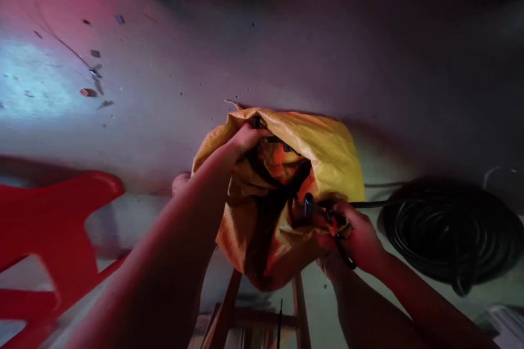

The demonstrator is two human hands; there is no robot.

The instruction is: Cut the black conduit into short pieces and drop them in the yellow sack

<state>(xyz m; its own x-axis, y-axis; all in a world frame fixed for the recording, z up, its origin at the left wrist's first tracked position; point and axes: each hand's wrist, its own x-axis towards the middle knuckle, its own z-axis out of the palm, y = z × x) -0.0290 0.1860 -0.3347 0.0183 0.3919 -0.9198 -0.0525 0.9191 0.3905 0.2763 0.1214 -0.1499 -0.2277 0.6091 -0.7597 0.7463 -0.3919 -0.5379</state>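
Note:
A yellow woven sack [331,152] stands with its mouth wide open on the floor in the middle of the head view. My left hand [249,137] is at the sack's far left rim, its fingers reaching inside beside a black cylindrical piece [256,121]; what the fingers hold is hidden. At the near right rim, my right hand [354,234] is closed around bunched material and a dark strap or cable. Just left of it, another black cylindrical piece [308,204] sticks up. Dark and orange items lie inside the sack, mostly in shadow.
A coil of black cable [446,234] lies on the floor at the right, with a strand running to the sack. A red plastic chair [61,218] is at the left. A wooden frame [266,318] stands at the bottom. Small debris dots the floor at the upper left.

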